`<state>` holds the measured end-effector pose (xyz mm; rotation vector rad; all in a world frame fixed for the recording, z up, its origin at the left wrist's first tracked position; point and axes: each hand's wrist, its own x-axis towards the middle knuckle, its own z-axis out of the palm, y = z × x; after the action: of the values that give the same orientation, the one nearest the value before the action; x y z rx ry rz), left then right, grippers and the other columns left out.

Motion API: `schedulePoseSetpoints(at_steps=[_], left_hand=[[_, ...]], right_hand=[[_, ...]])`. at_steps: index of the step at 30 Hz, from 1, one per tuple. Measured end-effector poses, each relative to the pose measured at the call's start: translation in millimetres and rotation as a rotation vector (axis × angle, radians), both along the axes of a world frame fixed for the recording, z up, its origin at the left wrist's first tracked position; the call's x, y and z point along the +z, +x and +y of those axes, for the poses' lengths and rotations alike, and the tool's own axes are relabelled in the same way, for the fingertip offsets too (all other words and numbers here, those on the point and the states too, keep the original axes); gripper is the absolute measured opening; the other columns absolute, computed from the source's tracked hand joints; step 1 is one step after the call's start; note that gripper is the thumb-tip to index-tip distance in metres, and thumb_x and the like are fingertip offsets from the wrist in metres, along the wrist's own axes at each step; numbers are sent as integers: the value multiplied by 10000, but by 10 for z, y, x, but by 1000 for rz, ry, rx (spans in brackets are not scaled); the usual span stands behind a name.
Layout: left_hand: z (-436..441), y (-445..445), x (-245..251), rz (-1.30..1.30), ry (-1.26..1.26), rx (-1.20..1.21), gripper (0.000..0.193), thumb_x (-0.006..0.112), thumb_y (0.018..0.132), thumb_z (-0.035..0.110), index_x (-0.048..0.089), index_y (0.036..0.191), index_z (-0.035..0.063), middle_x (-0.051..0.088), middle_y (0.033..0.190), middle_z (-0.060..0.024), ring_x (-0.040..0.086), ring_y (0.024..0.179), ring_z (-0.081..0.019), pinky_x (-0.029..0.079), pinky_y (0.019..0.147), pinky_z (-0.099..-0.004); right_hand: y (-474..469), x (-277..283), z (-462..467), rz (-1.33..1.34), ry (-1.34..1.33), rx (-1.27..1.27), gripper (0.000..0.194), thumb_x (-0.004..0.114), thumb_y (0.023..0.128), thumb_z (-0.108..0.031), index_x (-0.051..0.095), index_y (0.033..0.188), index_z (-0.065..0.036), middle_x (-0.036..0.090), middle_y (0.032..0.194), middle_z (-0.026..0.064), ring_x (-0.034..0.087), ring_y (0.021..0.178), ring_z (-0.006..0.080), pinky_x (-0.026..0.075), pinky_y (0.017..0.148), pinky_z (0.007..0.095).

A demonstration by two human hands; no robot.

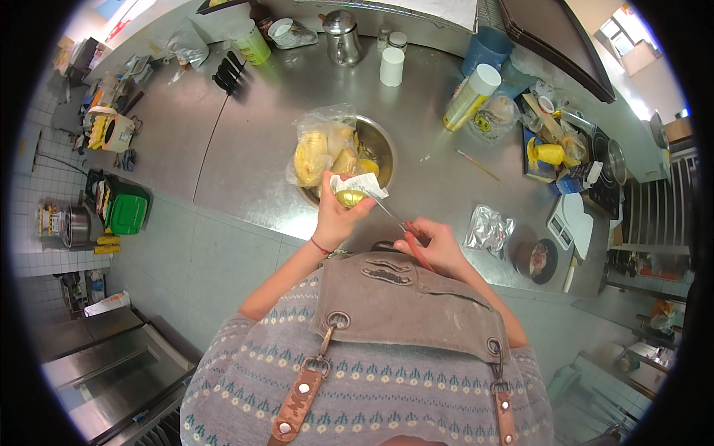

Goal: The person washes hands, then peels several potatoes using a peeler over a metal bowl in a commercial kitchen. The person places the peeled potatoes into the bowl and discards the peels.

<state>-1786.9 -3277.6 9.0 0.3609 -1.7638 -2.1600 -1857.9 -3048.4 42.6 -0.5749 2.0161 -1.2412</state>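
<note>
My left hand [333,223] grips a small packet with a shiny gold-coloured surface [351,198] and a white paper-like part [365,183] along its top. Red-handled scissors [411,244] are in my right hand [440,245], their blades reaching the white edge. Whether the blades are cutting into it cannot be made out. Just beyond my hands stands a metal bowl [392,146]. A clear plastic bag of pale yellow chunks [310,153] lies over its left side, and a yellow round piece [368,166] shows inside.
On the steel worktop [268,145] lie a brush [478,164], crumpled foil [485,227] and a kitchen scale [560,223]. A yellow spray can [472,97], a white cylinder [392,67], a metal pot [341,42] and a dark pan [542,261] stand around. Black-handled utensils [227,72] lie at back left.
</note>
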Motion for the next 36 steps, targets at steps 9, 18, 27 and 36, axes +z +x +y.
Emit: schedulePoseSetpoints(at_steps=[9,18,27,36], left_hand=[[-190,-45,-72,-95,-253,-56,538,843,796,146,422,1114,44,611,1051,-83,600,969,-147,507,838,-310],[-355,-108,30,-159,-163,-214,511,829,802,134,421,1102,72,613,1048,-63,594,976,-122,515,846,-302],[-550,-243,-99,-216,-53,-390,488,796,816,94,419,1126,84,611,1026,-49,602,887,-110,530,737,-274],[-306,-316,-166,-137,168,-170,396,670,928,16,351,1149,96,598,1000,-57,584,756,-105,520,652,-256]], right_hand=[[-103,39,-51,304,176,12,460,823,775,-475,690,876,-46,639,642,112,625,580,312,496,576,379],[-238,-52,-49,-126,161,135,438,796,850,-436,692,803,-13,618,615,25,557,565,113,448,548,336],[-234,-315,-42,-560,-26,34,403,805,868,-380,733,932,11,641,764,-1,533,734,52,433,621,253],[-231,-165,-111,-190,9,-9,320,792,893,-273,651,970,3,561,766,-34,489,711,48,402,604,245]])
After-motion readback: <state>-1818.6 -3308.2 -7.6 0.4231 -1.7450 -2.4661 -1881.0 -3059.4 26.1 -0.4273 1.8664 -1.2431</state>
